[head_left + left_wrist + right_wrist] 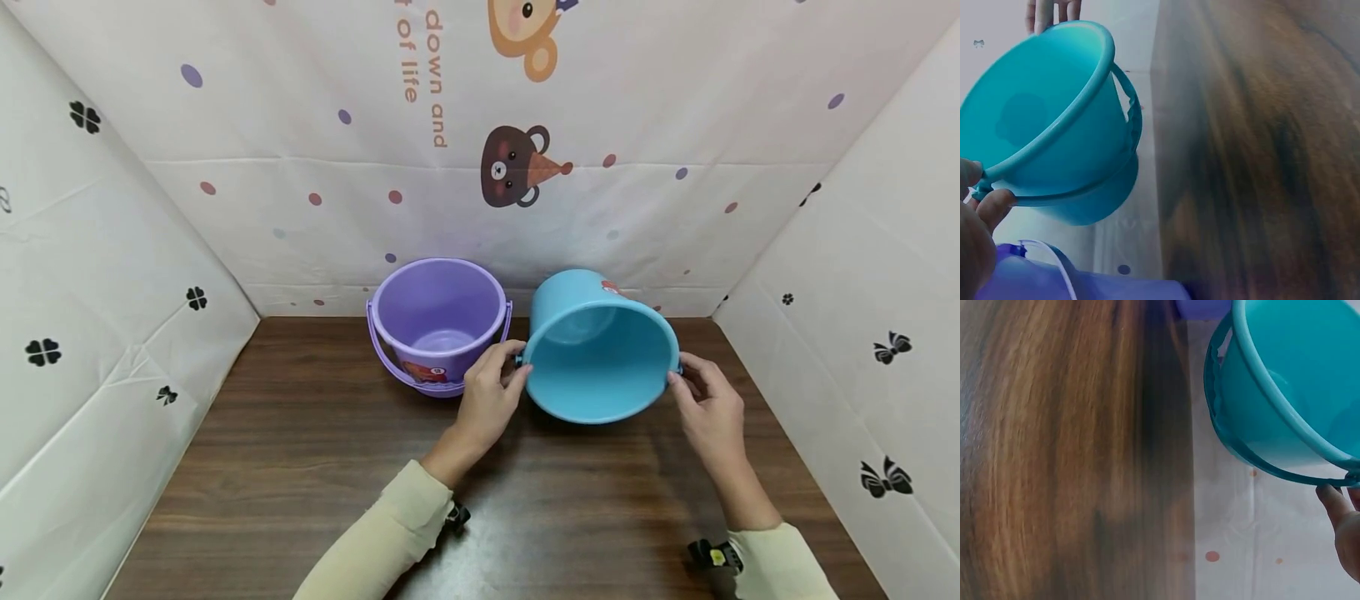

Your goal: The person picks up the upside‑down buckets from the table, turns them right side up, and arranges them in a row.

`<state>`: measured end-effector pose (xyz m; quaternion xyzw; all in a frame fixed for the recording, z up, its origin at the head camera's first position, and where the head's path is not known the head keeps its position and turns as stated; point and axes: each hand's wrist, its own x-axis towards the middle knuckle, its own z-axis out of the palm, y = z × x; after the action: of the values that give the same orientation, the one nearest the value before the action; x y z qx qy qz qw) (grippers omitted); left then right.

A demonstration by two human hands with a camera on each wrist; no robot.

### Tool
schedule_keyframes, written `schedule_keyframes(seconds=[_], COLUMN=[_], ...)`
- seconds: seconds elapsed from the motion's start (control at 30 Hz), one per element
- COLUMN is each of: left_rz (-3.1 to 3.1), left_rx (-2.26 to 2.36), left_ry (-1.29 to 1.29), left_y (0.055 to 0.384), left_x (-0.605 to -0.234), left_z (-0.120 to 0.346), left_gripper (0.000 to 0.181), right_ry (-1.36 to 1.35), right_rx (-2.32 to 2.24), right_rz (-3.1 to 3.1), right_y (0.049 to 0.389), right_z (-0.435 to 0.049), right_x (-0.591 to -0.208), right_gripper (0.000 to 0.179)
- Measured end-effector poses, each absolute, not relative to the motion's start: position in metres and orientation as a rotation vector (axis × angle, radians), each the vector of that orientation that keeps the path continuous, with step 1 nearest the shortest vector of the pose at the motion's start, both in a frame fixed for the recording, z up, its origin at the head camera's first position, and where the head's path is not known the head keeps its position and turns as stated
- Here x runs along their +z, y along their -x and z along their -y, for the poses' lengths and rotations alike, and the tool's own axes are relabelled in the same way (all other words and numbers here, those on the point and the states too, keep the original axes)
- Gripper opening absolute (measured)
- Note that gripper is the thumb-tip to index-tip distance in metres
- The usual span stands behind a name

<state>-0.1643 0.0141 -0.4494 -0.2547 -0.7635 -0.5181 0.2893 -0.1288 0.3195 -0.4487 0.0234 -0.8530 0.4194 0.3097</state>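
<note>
A light blue bucket (600, 367) is tilted with its mouth toward me, on the right side in the head view. My left hand (487, 396) pinches its rim at the left handle joint, thumb in front. At the opposite joint my right hand (711, 408) pinches the rim in the same manner. The bucket's handle (1134, 119) hangs below its body in both wrist views. Just left of it a purple bucket (442, 312) stands upright on the table, its handle (393, 367) lowered to the front. My left hand is close beside the purple bucket.
The dark wooden table (315, 492) reaches back to a white printed sheet (300, 100) hung behind it. White sheet walls (90, 250) rise on the left and right sides. A strapped device sits on each wrist.
</note>
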Motion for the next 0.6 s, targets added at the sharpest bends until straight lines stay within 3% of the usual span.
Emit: schedule_keyframes(seconds=[0.6], left_rz=[1.960], left_rx=[-1.248], left_ry=[0.715], left_y=[0.166], left_x=[-0.421], left_z=[-0.011], left_gripper=[0.037], right_ry=[-0.082], right_rx=[1.121], right_rz=[2.162], right_y=[0.126], right_z=[-0.310], right_x=[-0.423], right_gripper=[0.055])
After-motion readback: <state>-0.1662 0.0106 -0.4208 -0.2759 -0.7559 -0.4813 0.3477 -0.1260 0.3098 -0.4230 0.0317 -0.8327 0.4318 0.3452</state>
